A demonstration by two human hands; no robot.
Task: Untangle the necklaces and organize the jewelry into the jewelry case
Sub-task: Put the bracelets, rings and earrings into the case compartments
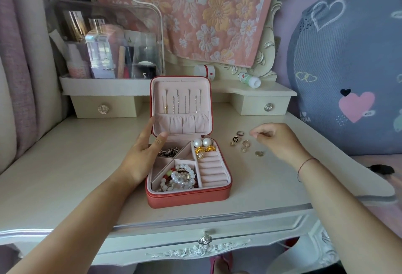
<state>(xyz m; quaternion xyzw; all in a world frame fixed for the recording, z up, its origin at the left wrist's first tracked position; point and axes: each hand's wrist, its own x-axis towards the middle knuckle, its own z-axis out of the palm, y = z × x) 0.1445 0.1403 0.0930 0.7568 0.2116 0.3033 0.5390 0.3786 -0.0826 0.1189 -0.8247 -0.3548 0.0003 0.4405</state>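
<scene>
A red jewelry case (188,198) stands open in the middle of the dressing table. Thin necklaces (180,104) hang on hooks in its pink lid. Bead bracelets (179,179) fill the front compartment, and pearl earrings (202,142) with gold pieces lie at the back right above empty ring rolls (212,170). My left hand (142,154) rests with straight fingers against the case's left side and lid edge. My right hand (276,137) hovers with curled fingers just right of several loose rings and earrings (242,143) on the table; whether it pinches anything is unclear.
A clear cosmetics organizer (108,43) sits on the raised shelf at the back left. Two small bottles (249,79) lie on the shelf behind the case. A floral towel (195,12) hangs over the mirror. A grey heart-patterned pillow (348,67) lies to the right.
</scene>
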